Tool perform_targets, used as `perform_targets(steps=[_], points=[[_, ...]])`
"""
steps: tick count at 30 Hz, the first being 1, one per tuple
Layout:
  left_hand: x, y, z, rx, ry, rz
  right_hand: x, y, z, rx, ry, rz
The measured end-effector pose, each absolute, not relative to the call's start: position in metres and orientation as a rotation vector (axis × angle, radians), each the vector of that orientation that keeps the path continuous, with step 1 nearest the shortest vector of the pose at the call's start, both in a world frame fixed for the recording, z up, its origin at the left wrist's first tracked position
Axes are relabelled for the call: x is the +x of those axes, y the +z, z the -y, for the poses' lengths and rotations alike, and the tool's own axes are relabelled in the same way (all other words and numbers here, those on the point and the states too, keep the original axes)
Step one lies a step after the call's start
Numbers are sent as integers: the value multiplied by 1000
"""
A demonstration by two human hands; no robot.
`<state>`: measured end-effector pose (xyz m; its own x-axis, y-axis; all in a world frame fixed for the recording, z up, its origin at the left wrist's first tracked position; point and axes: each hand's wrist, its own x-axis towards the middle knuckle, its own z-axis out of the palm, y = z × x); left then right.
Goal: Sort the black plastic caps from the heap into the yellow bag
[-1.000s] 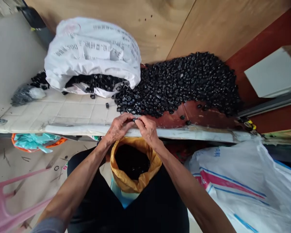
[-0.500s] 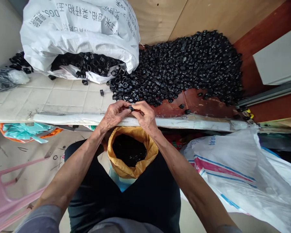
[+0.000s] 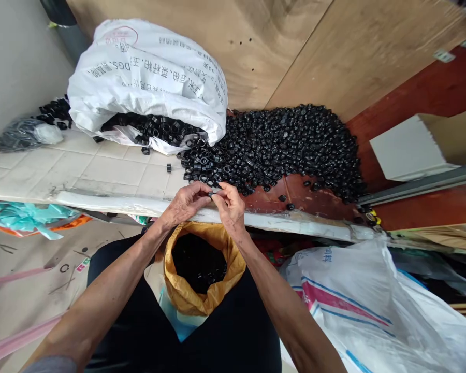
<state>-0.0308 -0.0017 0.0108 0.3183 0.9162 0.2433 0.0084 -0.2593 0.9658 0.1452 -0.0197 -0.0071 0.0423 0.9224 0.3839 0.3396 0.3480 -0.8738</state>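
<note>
Over the table's front edge, my left hand point(image 3: 188, 202) pinches a small black plastic ring point(image 3: 210, 195) between thumb and fingers. Meeting it from the other side, my right hand point(image 3: 230, 205) has its thumb and fingertips closed at the same small part; whether it holds a second piece is hidden. Just below both hands, a yellow woven sack point(image 3: 236, 261) stands open between the knees, with many black pieces inside. Beyond my fingers, a heap of small black caps point(image 3: 295, 145) spreads over the table, with black rings point(image 3: 204, 166) at its near left.
A white printed sack point(image 3: 147, 83) lies on the table, its mouth spilling black rings. A padded white edge point(image 3: 108, 202) runs along the front. Large white bags point(image 3: 341, 295) stand at right, a teal-lined basket point(image 3: 31, 215) at left. A white box point(image 3: 409, 147) sits far right.
The head view has tilted up and shifted, so the table sits lower in the picture. Both hands stay together around the small black piece, with the right fingers slightly more raised.
</note>
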Motion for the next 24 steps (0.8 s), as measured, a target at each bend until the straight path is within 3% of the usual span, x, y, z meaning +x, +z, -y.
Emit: perform_targets(steps=[24], points=[[-36, 11, 6, 1678, 1124, -941, 143, -8, 25, -1214, 470, 1636]])
